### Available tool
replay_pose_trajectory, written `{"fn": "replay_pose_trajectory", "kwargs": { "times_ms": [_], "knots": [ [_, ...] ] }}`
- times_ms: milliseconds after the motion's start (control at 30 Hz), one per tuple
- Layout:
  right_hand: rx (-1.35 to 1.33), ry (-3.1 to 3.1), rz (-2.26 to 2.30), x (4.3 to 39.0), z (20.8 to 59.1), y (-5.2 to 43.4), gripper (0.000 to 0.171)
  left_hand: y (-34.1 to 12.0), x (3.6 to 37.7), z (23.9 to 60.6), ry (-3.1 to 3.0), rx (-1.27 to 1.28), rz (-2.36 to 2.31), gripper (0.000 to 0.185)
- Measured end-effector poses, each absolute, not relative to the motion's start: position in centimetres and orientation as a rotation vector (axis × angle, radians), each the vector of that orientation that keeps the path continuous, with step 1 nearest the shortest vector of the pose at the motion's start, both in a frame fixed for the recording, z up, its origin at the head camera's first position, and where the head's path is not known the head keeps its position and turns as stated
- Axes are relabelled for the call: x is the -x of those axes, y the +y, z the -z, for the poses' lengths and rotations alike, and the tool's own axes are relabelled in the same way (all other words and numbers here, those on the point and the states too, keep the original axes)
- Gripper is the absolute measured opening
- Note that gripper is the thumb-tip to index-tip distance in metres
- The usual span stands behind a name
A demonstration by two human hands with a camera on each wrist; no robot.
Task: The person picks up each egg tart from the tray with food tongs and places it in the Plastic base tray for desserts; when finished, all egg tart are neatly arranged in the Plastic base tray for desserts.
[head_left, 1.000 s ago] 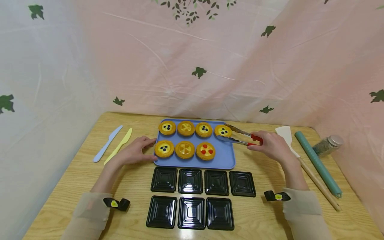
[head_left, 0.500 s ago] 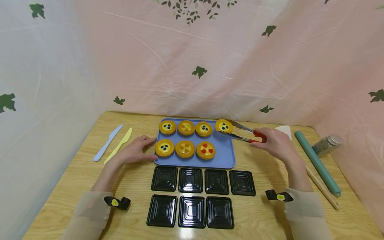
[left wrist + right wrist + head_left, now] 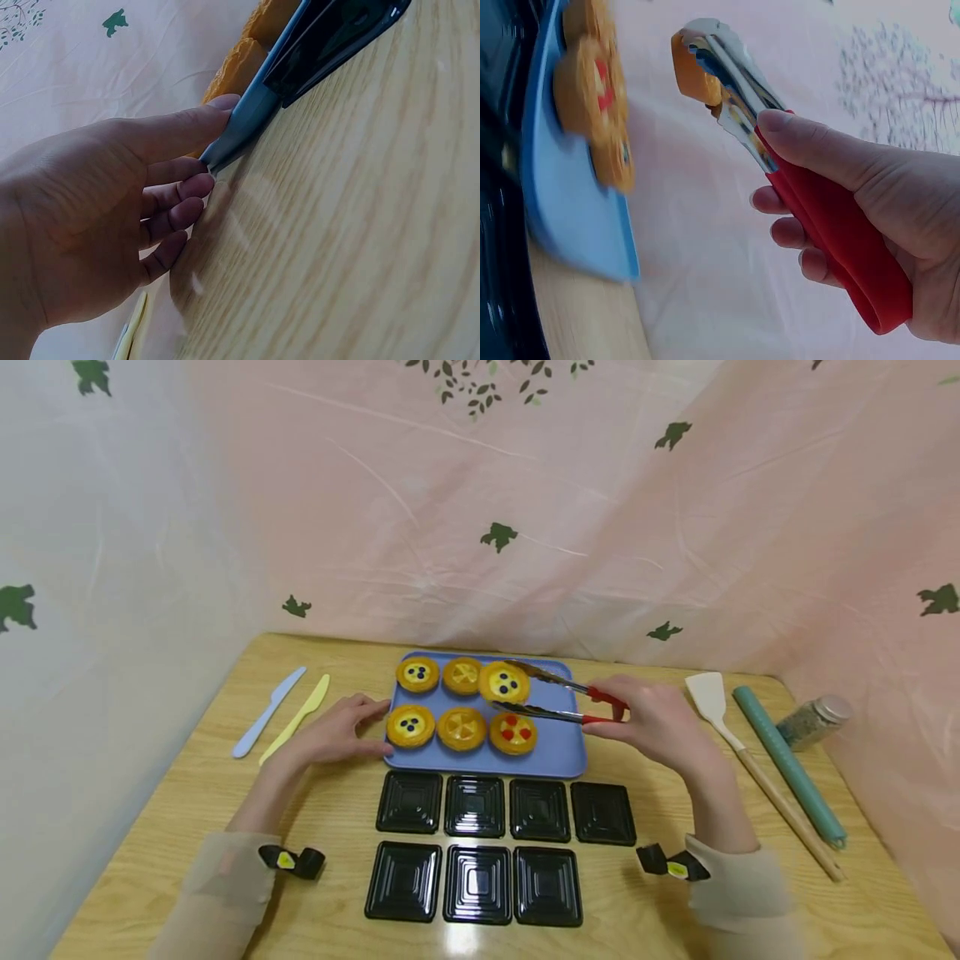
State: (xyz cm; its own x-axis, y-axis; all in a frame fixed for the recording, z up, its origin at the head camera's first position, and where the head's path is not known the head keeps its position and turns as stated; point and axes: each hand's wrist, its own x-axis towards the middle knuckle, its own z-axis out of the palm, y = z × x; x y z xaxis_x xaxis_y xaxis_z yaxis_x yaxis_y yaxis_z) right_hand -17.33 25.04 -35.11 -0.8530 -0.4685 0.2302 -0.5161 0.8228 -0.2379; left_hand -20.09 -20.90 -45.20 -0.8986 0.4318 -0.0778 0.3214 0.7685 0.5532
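The blueberry tart (image 3: 503,682) hangs clear of the blue tray (image 3: 558,752), pinched between the tips of the red-handled tongs (image 3: 558,695), above the tray's far row. My right hand (image 3: 651,720) is curled round the handles, squeezing them nearly closed on the tart's crust. My left hand (image 3: 333,737) lies flat with straight fingers against the tray's left edge, steadying it and holding nothing. I judge this the carrying step: tart lifted, not yet set down. Just in front of the tray sit seven black containers (image 3: 476,806), all vacant. The next move calls for steady squeeze and a level tart.
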Motion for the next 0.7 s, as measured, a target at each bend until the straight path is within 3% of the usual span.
{"fn": "replay_pose_trajectory", "kwargs": {
  "times_ms": [367,700],
  "knots": [
    [-1.076,-2.84,-0.426,16.2,35.3,18.1,0.058,-21.0,20.1,45.2,2.748,-0.604,-0.844,0.086],
    [-1.28,-2.787,-0.395,15.4,36.3,15.2,0.052,-20.9,20.1,45.1,2.757,-0.64,-0.795,0.078]
  ]
}}
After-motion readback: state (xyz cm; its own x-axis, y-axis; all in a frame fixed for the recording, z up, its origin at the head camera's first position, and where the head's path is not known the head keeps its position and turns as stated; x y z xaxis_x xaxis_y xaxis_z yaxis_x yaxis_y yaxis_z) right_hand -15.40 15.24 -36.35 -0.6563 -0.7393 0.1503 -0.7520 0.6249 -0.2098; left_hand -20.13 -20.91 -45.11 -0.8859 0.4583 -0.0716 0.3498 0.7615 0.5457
